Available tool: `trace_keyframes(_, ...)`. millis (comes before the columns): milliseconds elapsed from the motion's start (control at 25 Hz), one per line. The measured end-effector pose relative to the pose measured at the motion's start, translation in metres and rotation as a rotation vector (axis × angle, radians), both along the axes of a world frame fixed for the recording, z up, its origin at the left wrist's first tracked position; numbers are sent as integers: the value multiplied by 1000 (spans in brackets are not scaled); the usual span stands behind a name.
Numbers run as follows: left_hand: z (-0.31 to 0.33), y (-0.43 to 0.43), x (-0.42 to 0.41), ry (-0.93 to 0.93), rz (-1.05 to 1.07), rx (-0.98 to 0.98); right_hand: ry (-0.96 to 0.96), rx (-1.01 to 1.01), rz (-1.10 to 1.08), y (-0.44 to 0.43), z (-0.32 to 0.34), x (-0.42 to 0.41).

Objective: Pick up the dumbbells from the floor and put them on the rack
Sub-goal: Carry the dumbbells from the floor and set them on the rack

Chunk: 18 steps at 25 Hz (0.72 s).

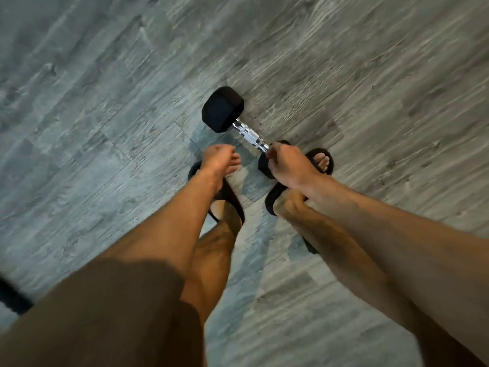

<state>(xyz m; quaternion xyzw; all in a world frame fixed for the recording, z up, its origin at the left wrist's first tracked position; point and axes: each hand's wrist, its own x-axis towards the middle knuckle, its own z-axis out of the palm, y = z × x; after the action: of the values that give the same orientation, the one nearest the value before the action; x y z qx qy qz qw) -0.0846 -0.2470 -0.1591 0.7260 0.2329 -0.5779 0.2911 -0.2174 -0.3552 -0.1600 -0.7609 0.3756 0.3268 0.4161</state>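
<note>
A dumbbell (222, 109) with black hex heads and a chrome handle lies on the grey wood-look floor, running diagonally from upper left to lower right. My right hand (288, 165) is down over its near head, with curled fingers touching the near end of the handle. The hand hides whether they grip it. My left hand (218, 160) hangs to the left of the handle, apart from it, its fingers loosely bent and holding nothing. No rack is in view.
My feet stand just behind the dumbbell in black sandals: the left sandal (230, 205) under my left arm, the right sandal (326, 161) beside the near head. A dark object (13, 298) lies at the left edge. Grey plank floor (105, 102) stretches all around.
</note>
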Motion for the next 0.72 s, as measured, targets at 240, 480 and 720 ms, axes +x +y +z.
trace_keyframes(240, -112, -32, 15, 99, 617, -93, -6, 0, -58, -4, -125, 15)
trace_keyframes(480, -157, -51, 6, 227, 761, -161, 65, 182, 30, -5, -185, 47)
trace_keyframes(720, -103, -73, 2, 226, 788, -72, -17, 372, -369, -9, -153, 51)
